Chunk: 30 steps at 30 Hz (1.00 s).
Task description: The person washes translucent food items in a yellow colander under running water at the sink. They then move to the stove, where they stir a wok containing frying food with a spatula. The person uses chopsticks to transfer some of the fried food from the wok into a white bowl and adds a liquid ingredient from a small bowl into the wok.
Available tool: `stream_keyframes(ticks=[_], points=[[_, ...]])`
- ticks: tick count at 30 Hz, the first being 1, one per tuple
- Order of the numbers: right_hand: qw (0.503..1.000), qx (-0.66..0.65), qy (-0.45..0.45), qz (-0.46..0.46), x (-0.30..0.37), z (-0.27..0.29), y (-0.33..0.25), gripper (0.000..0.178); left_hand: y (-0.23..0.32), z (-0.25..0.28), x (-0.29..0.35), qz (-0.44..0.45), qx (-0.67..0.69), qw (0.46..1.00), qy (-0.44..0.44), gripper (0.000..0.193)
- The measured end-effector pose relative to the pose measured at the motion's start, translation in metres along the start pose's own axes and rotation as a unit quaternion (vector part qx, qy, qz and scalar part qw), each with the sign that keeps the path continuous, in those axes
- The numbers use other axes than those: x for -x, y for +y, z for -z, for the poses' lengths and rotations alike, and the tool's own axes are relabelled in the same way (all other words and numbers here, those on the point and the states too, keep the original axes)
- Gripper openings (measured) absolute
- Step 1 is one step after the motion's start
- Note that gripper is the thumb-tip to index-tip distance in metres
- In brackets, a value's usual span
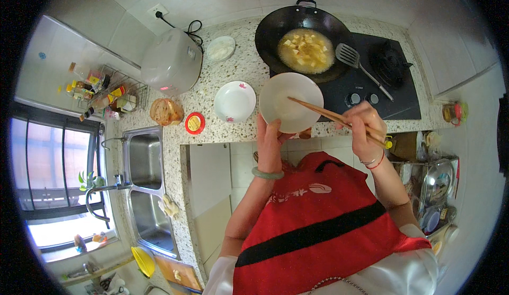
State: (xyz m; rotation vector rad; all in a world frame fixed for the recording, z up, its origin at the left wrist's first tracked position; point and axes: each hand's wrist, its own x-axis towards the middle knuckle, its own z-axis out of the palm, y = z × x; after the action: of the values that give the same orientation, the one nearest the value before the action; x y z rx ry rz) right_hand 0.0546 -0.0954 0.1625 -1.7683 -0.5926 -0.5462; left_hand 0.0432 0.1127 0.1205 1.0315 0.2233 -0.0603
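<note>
My left hand (272,138) grips a white bowl (275,90) by its near rim, in front of the stove's edge. Between the fingers of my right hand (365,130) is a pair of wooden chopsticks (323,111), their tips reaching into the bowl. What liquid or food the bowl holds, if any, is hard to make out. Just beyond it, a black wok (269,35) stands on the stove with pale cubes, perhaps tofu, in yellowish broth (306,51). A slotted metal spatula (348,55) lies across the stove beside the wok.
On the speckled counter (204,96) stand a white plate with pink flowers (235,102), a smaller dish (220,48), a rice cooker (172,59), a jar (165,112) and a red-rimmed lid (195,123). A double steel sink (146,159) is at left. Black stove knobs (353,99) sit near my right hand.
</note>
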Motion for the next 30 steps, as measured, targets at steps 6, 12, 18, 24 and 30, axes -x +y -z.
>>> stream_keyframes(ticks=[6, 12, 18, 24, 30], points=[[0.963, 0.16, -0.132, 0.173, -0.01, -0.006, -0.029, 0.019, 0.004, -0.016, 0.006, 0.046, 0.082, 0.995, -0.026, 0.057], [0.961, 0.145, -0.189, 0.14, -0.016, -0.035, -0.042, 0.021, 0.004, -0.022, -0.003, 0.043, 0.117, 0.992, 0.011, 0.053], [0.946, 0.201, -0.23, 0.105, -0.015, -0.063, -0.044, 0.019, 0.013, -0.013, -0.021, 0.031, 0.08, 0.996, 0.004, 0.058], [0.929, 0.201, -0.28, 0.133, -0.021, -0.073, -0.035, 0.014, 0.023, 0.001, -0.035, 0.037, 0.025, 0.999, 0.006, 0.066], [0.925, 0.172, -0.321, 0.109, -0.03, -0.066, -0.027, 0.015, 0.03, 0.005, -0.044, 0.056, 0.027, 0.998, -0.009, 0.064]])
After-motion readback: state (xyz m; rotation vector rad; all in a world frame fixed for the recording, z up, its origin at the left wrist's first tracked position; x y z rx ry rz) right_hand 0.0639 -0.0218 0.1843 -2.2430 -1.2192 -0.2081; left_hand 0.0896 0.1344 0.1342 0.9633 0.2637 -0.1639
